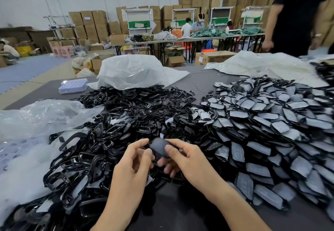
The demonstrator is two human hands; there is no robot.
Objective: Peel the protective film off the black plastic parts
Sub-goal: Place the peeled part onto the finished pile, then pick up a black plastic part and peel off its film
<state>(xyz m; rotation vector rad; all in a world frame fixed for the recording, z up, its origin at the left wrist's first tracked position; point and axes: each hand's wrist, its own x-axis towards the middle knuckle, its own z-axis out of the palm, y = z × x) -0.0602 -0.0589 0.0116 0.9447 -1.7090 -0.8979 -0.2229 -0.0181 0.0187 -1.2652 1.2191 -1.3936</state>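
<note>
Black plastic part (159, 148), pinched between both hands' fingers (169, 149)

No writing can be read; the labels (87, 18) on the cardboard boxes (97, 22) are blurred.

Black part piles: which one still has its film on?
The right pile: its parts show matte grey film faces, while the left pile is bare, glossy black frames.
</note>
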